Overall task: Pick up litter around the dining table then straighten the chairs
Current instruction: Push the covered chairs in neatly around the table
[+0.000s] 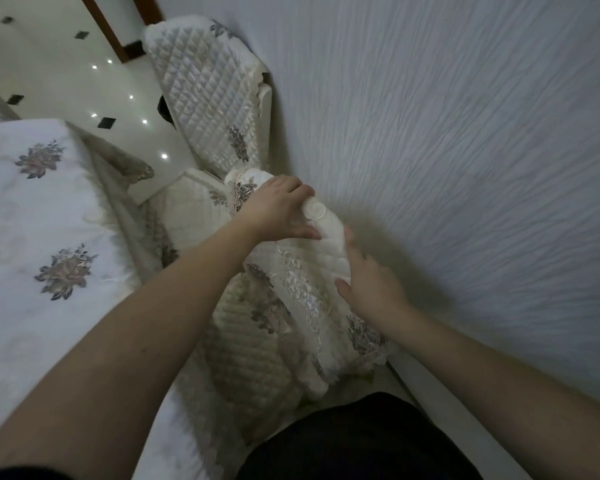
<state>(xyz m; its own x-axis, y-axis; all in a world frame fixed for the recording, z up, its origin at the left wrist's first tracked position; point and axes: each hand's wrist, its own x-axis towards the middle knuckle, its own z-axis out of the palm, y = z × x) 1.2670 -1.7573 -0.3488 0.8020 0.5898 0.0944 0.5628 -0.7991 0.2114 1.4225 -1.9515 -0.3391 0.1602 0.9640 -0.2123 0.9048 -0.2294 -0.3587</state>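
Right hand is lying flat, fingers straight, on the near chair top rail; left hand is curling over it. Desk at left, second chair beyond. No writing visible.

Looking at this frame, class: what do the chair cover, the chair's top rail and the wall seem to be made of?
Chair cover: quilted satin-like fabric, shown by stitched diamonds, sheen and embroidered flowers.
Top rail: probably painted or lacquered wood, cream and smooth with a carved scroll; the left hand grips it.
Wall: textured wallpaper or plaster, matte with wavy ridges.
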